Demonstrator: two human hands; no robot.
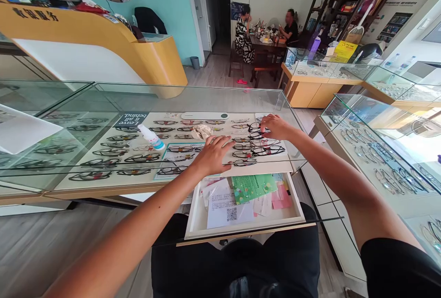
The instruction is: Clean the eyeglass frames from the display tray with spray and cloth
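Note:
Rows of eyeglasses lie on the pale display board [193,138] in a glass case. My left hand [214,154], fingers spread and holding nothing, is over the middle of the case, above several frames. At the right end of the rows, my right hand [274,127] has its fingers closed on a dark pair of glasses [255,128]. A crumpled cloth [202,131] lies just beyond my left hand. A white bottle with a blue label [151,137] stands tilted in view further left.
Below the case an open drawer [196,224] holds papers and a green leaflet [253,187]. Glass edges [193,87] border the case. Another glasses case [382,151] is at the right. Two people sit at a far table [265,46].

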